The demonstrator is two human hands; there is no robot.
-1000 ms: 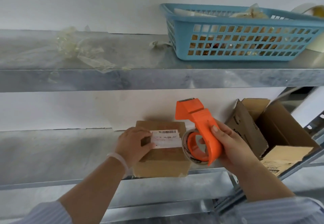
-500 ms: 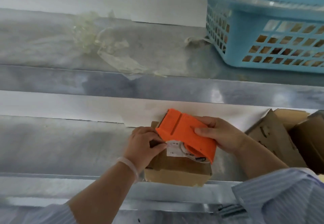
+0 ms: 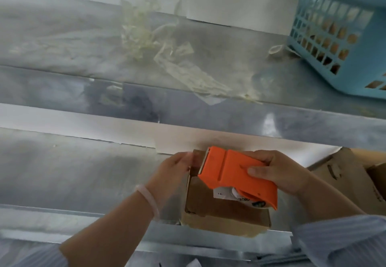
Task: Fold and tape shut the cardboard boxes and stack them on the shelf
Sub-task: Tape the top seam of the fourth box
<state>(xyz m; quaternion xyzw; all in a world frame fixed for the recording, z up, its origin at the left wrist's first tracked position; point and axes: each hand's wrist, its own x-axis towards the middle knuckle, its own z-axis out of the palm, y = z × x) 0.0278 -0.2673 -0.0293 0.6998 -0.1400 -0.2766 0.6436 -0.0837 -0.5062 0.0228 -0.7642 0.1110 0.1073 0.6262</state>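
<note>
Lower shelf (image 3: 73,172): bare metal runs wide to the left of my left hand (image 3: 173,174), so there is passage there. Ahead of my fingertips the white wall (image 3: 240,143) stands just behind the cardboard box (image 3: 219,212). Overhead, the front lip of the upper shelf (image 3: 188,110) caps the gap. Just right of my right hand (image 3: 279,172), which grips the tape dispenser (image 3: 236,174), open boxes (image 3: 344,181) block the way. On the upper shelf, tape scraps (image 3: 150,38) lie up-left and a blue basket (image 3: 344,36) sits up-right.
</note>
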